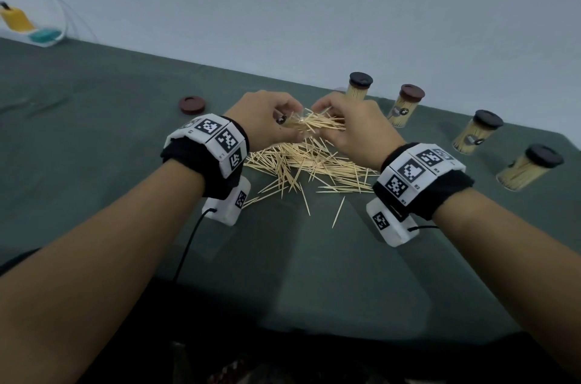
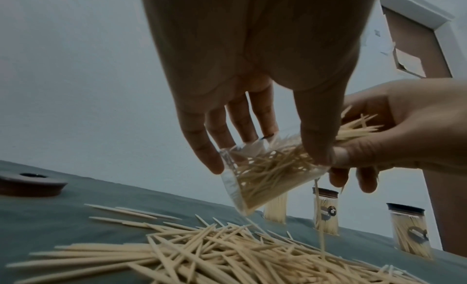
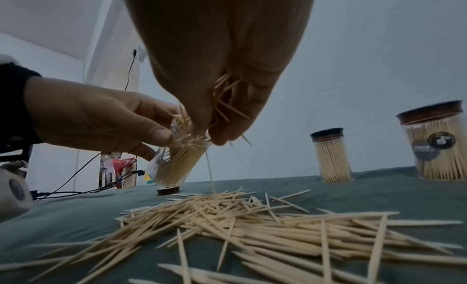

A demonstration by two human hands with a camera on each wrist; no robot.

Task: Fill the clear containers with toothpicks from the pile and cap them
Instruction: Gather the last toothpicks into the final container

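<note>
The left hand (image 1: pixel 267 119) grips a tilted clear plastic toothpick container (image 2: pixel 265 172), mouth pointing right toward the right hand (image 1: pixel 355 129), which is clamped on a bundle of pale wooden toothpicks (image 1: pixel 317 124).

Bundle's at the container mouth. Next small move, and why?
Probably ease the right hand open so its toothpick bundle slides into the open clear container, which the left hand holds tilted above the pile. The bundle's tips are already at the mouth, the container is partly filled, and one toothpick is falling outside.
</note>
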